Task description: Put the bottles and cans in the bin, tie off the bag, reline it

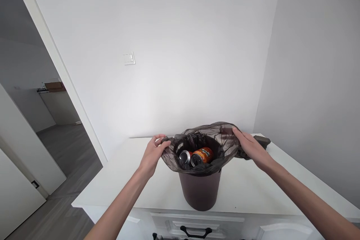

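A dark trash can (200, 193) stands near the front edge of a white cabinet top. It is lined with a thin black garbage bag (209, 130), whose loose rim spreads out beyond the can's mouth. Two drink cans lie inside: an orange can (206, 153) and a can with a silver end (185, 156). On the left side, my left hand (154, 153) pinches the bag's edge between thumb and fingers. Opposite it, my right hand (251, 146) grips the bag's rim and draws it outward; its thumb is partly hidden.
Behind my right hand, a dark folded bundle (263, 141) lies on the white cabinet top (261, 183). The cabinet front has a black drawer handle (196, 231). A wall with a light switch (129, 58) rises behind. An open doorway (56, 120) is at the left.
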Action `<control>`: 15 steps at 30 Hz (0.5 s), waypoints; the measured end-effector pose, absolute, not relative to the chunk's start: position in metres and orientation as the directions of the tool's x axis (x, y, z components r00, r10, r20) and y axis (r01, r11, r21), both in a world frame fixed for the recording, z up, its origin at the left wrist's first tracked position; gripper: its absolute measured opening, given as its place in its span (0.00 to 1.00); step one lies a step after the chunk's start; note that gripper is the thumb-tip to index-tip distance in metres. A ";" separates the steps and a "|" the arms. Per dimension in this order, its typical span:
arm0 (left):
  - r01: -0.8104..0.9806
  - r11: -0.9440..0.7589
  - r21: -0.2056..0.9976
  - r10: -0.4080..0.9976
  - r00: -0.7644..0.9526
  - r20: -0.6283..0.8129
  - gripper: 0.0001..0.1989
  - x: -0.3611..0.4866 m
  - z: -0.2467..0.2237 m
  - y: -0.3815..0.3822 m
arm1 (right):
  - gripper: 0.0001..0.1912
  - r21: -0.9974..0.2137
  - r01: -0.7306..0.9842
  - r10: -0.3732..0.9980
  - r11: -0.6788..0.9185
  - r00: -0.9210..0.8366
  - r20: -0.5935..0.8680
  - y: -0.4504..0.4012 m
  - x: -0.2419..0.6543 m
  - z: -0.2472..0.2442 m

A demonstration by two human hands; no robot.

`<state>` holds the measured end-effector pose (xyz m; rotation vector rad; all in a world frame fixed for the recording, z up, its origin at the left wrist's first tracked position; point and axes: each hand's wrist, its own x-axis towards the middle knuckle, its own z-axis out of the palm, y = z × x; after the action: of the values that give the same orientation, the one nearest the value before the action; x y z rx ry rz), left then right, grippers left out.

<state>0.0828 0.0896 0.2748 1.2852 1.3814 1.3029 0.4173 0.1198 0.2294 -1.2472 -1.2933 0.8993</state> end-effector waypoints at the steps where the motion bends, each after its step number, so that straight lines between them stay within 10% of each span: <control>1: 0.124 -0.113 0.986 0.981 -0.143 0.130 0.26 0.086 0.281 0.090 | 0.25 -0.973 0.148 0.967 0.176 0.159 0.199 0.120 0.419 0.235; 9: 0.159 -0.468 0.869 0.793 -0.359 0.493 0.20 0.087 0.314 0.074 | 0.22 -0.919 -0.250 0.944 0.305 0.206 0.257 0.116 0.436 0.240; 15: 0.175 -0.478 0.861 0.732 -0.462 0.500 0.33 0.066 0.287 0.044 | 0.17 -0.856 -0.403 0.942 0.324 0.222 0.252 0.104 0.454 0.209</control>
<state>0.0658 0.0442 0.2868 1.3457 1.3227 1.9983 0.4536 0.1041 0.2094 -0.7424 -0.8958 1.0573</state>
